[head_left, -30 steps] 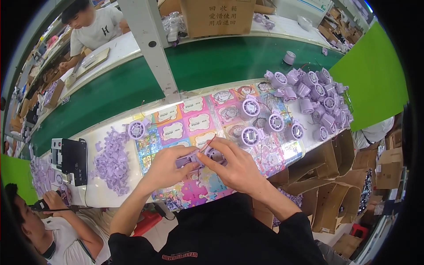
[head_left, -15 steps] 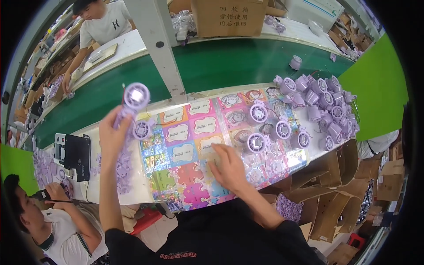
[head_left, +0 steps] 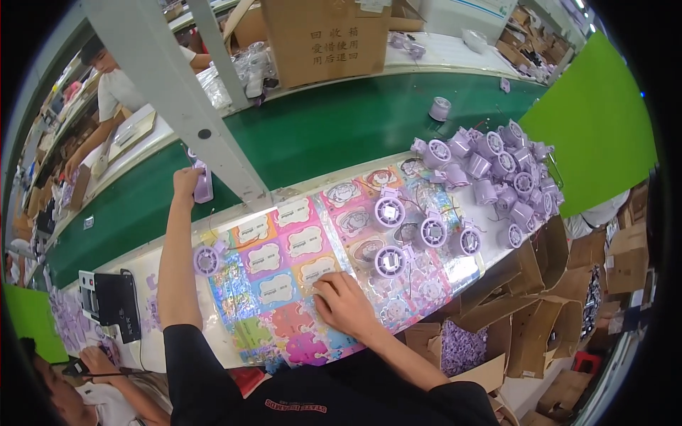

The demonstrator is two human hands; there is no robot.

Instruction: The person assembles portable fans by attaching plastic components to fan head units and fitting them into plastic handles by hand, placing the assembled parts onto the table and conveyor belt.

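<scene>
Purple fan (head_left: 204, 188) at upper left of frame, over the green belt (head_left: 320, 117), just beside the grey post (head_left: 170, 92); can't tell if it touches the belt. Left hand (head_left: 186, 183) closed around it. Right hand (head_left: 344, 305) lower centre, over the colourful sheet (head_left: 293, 318), fingers loosely curled, thumb a little apart. Four more fans (head_left: 389, 213) on the sheet, right of centre; one (head_left: 207, 261) at its left edge. Big purple pile (head_left: 503, 165) at right. Black box (head_left: 117, 305) at left. Cardboard box (head_left: 327, 53) top centre.
</scene>
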